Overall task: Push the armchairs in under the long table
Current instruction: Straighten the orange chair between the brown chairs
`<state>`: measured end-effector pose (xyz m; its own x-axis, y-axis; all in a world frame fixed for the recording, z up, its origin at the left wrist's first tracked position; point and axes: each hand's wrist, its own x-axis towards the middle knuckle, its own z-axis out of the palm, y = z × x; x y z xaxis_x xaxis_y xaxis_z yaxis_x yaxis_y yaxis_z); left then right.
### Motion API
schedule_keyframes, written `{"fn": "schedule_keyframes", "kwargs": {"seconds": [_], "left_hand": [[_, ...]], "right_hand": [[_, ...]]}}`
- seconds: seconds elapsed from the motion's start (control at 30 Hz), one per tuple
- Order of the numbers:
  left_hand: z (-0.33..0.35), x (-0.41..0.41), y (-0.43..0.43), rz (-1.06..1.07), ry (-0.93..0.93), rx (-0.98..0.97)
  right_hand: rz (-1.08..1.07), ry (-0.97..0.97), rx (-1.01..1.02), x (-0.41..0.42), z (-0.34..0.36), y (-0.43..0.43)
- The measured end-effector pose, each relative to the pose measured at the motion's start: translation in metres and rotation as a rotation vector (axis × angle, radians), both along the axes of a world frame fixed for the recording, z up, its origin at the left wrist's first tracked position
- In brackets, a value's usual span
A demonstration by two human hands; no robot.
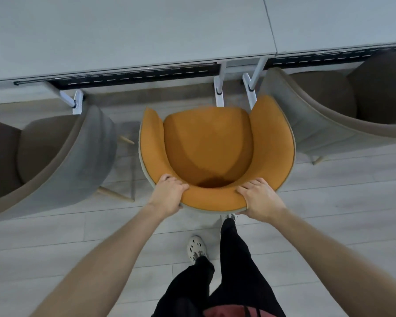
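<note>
Both hands grip the top rim of the orange chair at frame centre: left hand curled over its left side, right hand over its right (fingers inside the shell). Its front sits near the white legs below the table edge. Grey chairs flank it closely. Pale plank floor fills the lower frame.

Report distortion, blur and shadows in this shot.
Head view: the wide lens bends the edge of the long pale grey table and stretches both forearms; the grey fabric armchair on the right looks soft toward the corner; light is even, without glare, a shadow pooling in the orange upholstered armchair.
</note>
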<state>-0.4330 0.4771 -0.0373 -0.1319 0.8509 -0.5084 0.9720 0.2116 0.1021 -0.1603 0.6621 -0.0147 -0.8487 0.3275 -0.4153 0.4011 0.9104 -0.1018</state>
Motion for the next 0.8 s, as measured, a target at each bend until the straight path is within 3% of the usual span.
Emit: {"fn": "schedule_keyframes", "kwargs": {"seconds": [0.2, 0.6, 0.8], "left_hand": [[-0.001, 0.000, -0.028, 0.053, -0.019, 0.022], [0.005, -0.072, 0.037, 0.123, 0.008, 0.080], [-0.002, -0.077, 0.026, 0.105, 0.023, 0.090]], "right_hand": [[0.075, 0.034, 0.001, -0.004, -0.008, -0.014], [0.127, 0.033, 0.025, -0.088, 0.003, 0.061], [0.051, 0.122, 0.068, -0.055, -0.005, 0.076]]}}
